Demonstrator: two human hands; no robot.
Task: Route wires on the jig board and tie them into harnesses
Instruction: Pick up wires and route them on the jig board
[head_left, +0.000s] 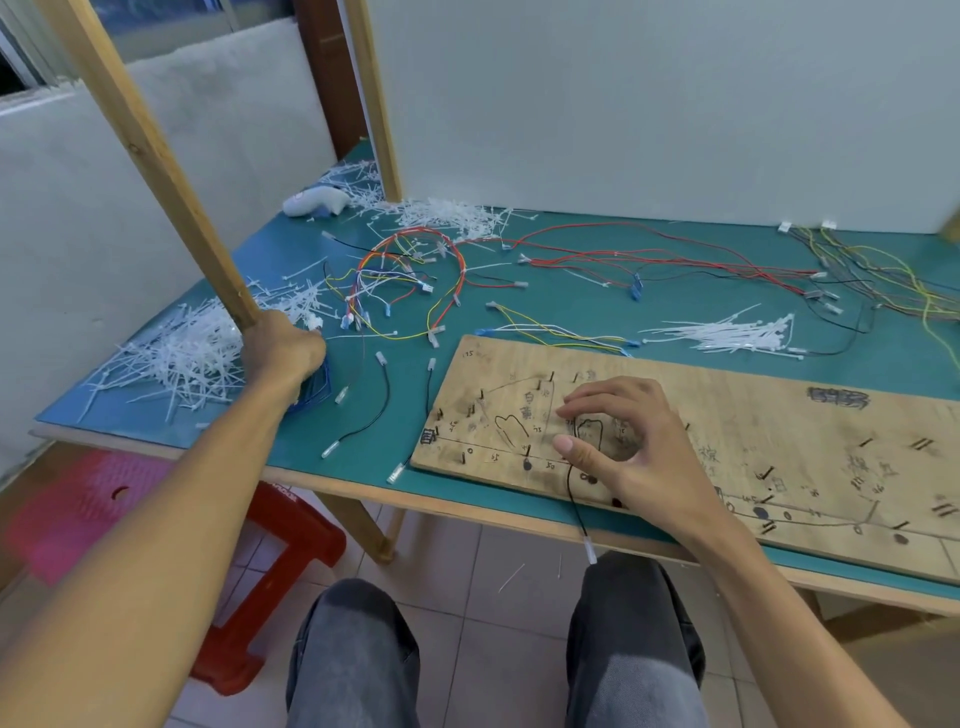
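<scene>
Pinching black wire (575, 506) with right grip (621, 441) on jig board (779, 415), centre-right. Can't read left grip (283, 348), mid-left. Risk of yanking it off pegs (552, 375) by snagging dangling end on desk (571, 301) edge.

Jig board (727, 415) raw scuffed plywood; table (571, 312) matt teal; cable ties (727, 332) white plastic.

Handwritten numbers and characters on jig board (727, 405), "35" barely legible, others unclear
</scene>
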